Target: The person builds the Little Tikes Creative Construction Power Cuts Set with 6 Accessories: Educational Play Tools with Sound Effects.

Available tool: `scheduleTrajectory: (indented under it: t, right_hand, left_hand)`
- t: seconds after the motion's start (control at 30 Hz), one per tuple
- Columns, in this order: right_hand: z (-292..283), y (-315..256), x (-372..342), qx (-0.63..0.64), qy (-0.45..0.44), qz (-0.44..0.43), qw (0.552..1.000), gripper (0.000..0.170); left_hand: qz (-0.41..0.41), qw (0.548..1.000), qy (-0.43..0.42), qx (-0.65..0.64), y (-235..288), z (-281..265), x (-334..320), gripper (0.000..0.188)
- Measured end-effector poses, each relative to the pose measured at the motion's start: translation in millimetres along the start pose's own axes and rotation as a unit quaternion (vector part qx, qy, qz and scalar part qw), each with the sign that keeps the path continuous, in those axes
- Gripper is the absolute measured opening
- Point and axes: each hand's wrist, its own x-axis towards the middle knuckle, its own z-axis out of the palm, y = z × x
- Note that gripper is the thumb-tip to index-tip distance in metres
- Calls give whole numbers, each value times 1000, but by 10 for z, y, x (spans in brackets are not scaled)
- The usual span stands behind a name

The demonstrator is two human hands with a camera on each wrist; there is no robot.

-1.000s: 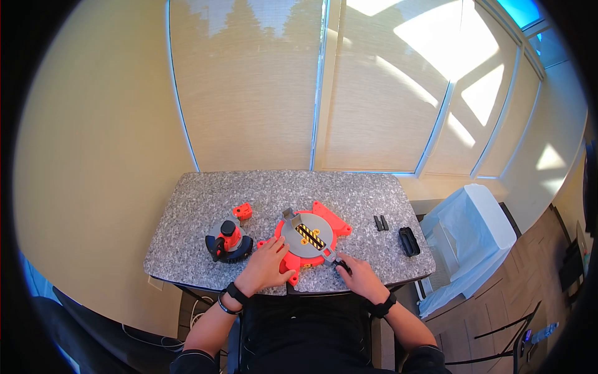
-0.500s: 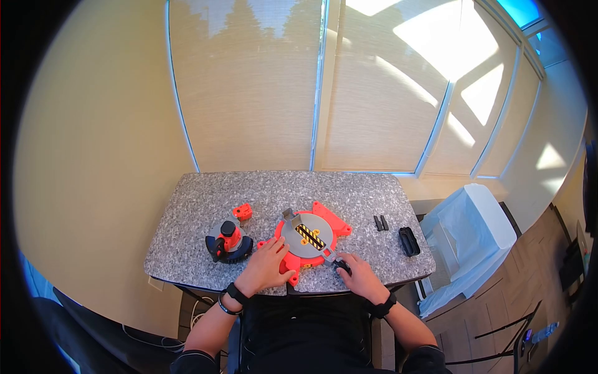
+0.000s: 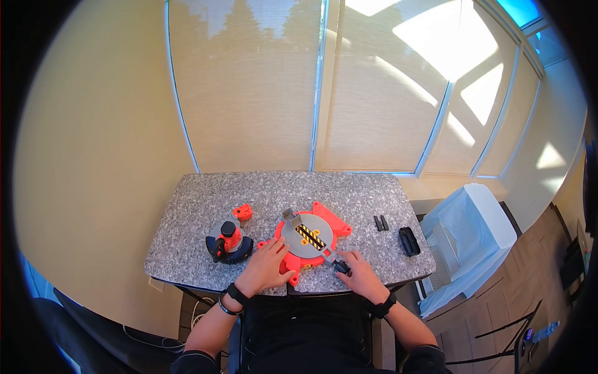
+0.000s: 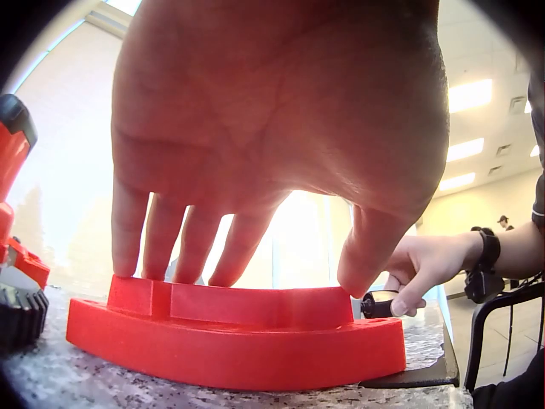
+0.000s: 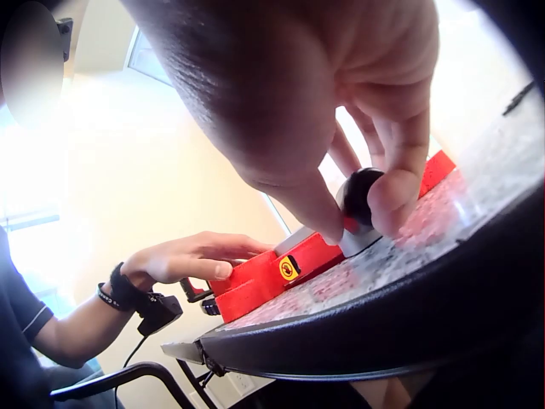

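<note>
A toy mitre saw base [image 3: 333,219] lies on the table, a red frame around a grey turntable [image 3: 299,249] with a black-and-yellow striped slot. My left hand [image 3: 263,265] rests on the frame's left side. In the left wrist view its straight, spread fingers touch the red rim [image 4: 255,307] from above. At the turntable's front right, a black knob [image 5: 362,194] ends a short grey arm. My right hand [image 3: 363,277] pinches this knob between thumb and fingers. The toy's saw head [image 3: 229,229], red with a dark guard, stands left of my left hand.
Behind the saw head sits a small red block-like piece [image 3: 243,212]. Toward the right lie two slim black pieces [image 3: 381,223] and an open black tray-like part [image 3: 408,242]. A bin with a pale liner [image 3: 461,249] stands off the table's right edge.
The right hand's fingers have shifted slightly around the black knob, showing more of it. The left hand, the base and the other parts stay where they were.
</note>
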Motion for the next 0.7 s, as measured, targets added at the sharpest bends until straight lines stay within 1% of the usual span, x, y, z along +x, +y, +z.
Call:
scheduleTrajectory:
  t: [0.1,0.2,0.27,0.4,0.47,0.7]
  right_hand:
    - [-7,-14,7,12,0,15,1000,55]
    - [38,66,2,7,14,5,1000,53]
    - [60,106,-5,0,41,-15,999,49]
    - [66,145,8,5,26,-1,1000,45]
    - [85,178,6,-6,30,-16,999,45]
    - [23,47,-10,-9,18,-20,1000,50]
  left_hand:
    - [0,1000,-1,2,5,-4,0,72]
    - [0,1000,-1,2,13,-17,-2,72]
    - [-1,1000,-1,1,13,-15,-3,72]
    - [-2,1000,-3,3,9,-10,2,72]
    - [-2,1000,-2,3,10,-12,2,72]
    - [2,1000,-4,8,11,-19,5,72]
